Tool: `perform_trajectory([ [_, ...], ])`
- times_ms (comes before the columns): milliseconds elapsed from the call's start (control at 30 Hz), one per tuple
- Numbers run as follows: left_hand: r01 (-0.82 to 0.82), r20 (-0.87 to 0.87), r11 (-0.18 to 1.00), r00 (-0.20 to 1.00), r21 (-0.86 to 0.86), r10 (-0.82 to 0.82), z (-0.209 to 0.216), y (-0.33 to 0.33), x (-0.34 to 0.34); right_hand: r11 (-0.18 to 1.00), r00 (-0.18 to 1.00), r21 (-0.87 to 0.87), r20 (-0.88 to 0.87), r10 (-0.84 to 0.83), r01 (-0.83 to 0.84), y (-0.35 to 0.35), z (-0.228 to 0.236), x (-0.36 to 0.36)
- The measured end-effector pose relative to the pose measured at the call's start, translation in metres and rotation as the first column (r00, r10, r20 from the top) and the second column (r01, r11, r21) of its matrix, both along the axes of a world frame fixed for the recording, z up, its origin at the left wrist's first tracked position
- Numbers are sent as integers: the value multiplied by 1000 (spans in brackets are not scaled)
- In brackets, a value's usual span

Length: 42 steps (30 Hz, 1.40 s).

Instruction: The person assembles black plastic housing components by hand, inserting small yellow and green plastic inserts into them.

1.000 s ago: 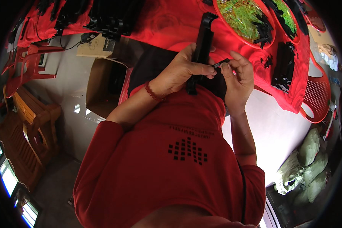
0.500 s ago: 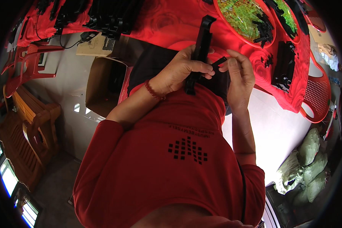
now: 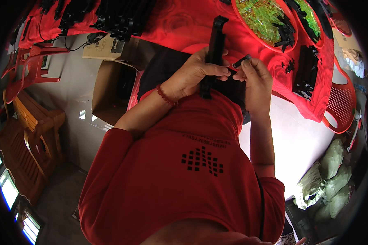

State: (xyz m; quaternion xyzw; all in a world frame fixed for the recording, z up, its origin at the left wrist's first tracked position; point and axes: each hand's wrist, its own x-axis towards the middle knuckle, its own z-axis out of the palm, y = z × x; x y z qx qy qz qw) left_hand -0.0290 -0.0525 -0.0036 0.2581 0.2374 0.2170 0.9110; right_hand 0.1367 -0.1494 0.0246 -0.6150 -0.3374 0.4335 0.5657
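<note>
My left hand (image 3: 196, 71) is wrapped round a long black plastic bar (image 3: 216, 45) with a hooked upper end, held upright over my lap. Close beside it on the right, my right hand (image 3: 255, 77) pinches a small black plastic piece (image 3: 242, 61) between thumb and fingers. Another small dark part shows by the left thumb tip; whether it belongs to the bar I cannot tell. The fingers of my left hand behind the bar are mostly hidden.
Beyond my hands, a red-covered table (image 3: 171, 24) bears an orange-rimmed tray (image 3: 293, 49) of yellow-green clear pieces and black parts. Black bars (image 3: 124, 18) lie at the far left. An open cardboard box (image 3: 104, 92) stands left of my lap, a red chair (image 3: 341, 102) at right.
The small black piece in my right hand has shifted up and turned slightly, now by the right fingertips. My left hand and the bar have hardly moved.
</note>
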Motion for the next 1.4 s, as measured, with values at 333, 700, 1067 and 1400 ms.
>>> perform_trajectory([
  [333, 27, -78, 997, 997, 70, -22, -1, 3, -3, 996, 972, -80, -234, 5, -25, 7, 4, 8],
  [700, 5, -39, 996, 999, 88, -2, -1, 3, -3, 998, 991, -35, -124, 54, -59, 6, 1, 5],
  [1067, -3, -35, 996, 999, 87, 6, 0, 3, -3, 996, 992, -88, -127, -18, 7, 4, 3, -3],
  [1400, -12, -45, 991, 999, 136, 18, 0, -2, 1, 996, 992, -58, -100, -75, 70, 2, -5, -8],
])
